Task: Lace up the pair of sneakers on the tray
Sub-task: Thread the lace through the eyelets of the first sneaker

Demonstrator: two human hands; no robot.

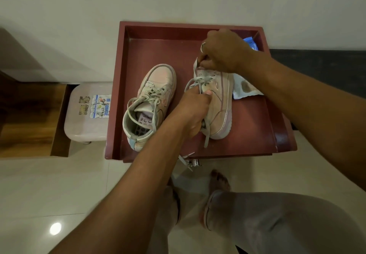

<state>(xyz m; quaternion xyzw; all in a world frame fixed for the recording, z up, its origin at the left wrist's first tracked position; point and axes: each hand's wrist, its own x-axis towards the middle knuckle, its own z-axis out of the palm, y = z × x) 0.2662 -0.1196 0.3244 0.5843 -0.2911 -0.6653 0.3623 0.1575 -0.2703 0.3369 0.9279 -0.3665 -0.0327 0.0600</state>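
Note:
Two pale pink sneakers lie on a dark red tray [154, 52]. The left sneaker [152, 99] stands upright with its toe pointing away and its grey laces threaded loosely. The right sneaker [219, 99] is tipped on its side, sole to the right. My left hand [194, 113] grips that shoe at its collar, thumb pressed beside the laces. My right hand [223, 52] pinches the tongue or a lace end at the shoe's far end; which one is hidden by the fingers. A loose grey lace [207, 133] hangs down past the heel.
A stained white cloth [244, 88] lies under the right sneaker's sole side, with a blue packet [251, 44] in the tray's far right corner. A small pink stool [87, 113] stands left of the tray. My knees and a bare foot [219, 178] are just below the tray.

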